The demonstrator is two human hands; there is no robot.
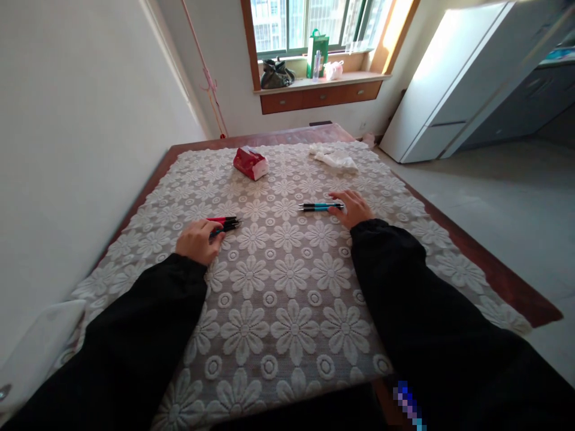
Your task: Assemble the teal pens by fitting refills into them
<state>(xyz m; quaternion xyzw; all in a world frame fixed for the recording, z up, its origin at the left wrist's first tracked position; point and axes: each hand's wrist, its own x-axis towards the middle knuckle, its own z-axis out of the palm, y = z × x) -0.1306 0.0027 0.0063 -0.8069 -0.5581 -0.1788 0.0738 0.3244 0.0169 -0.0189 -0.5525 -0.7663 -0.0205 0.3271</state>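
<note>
At the left of the table, my left hand (200, 240) curls its thumb and fingers around a teal pen (217, 231), whose back end is hidden in the hand. Beside it lie a red pen (218, 219) and dark pens, tips pointing right; the bunch overlaps too much to separate fully. To the right, my right hand (354, 208) rests on the cloth with thumb and index finger apart. Two blue-and-black pens (318, 207) lie side by side there, their right ends between those fingers, the thumb touching the nearer one.
A flower-patterned lace tablecloth (287, 275) covers the wooden table. Farther back are a red tissue packet (250, 164) and a crumpled white plastic bag (335, 159). A white chair back (40, 347) stands at the lower left. Beyond are a window sill with bags and a white fridge (444, 78).
</note>
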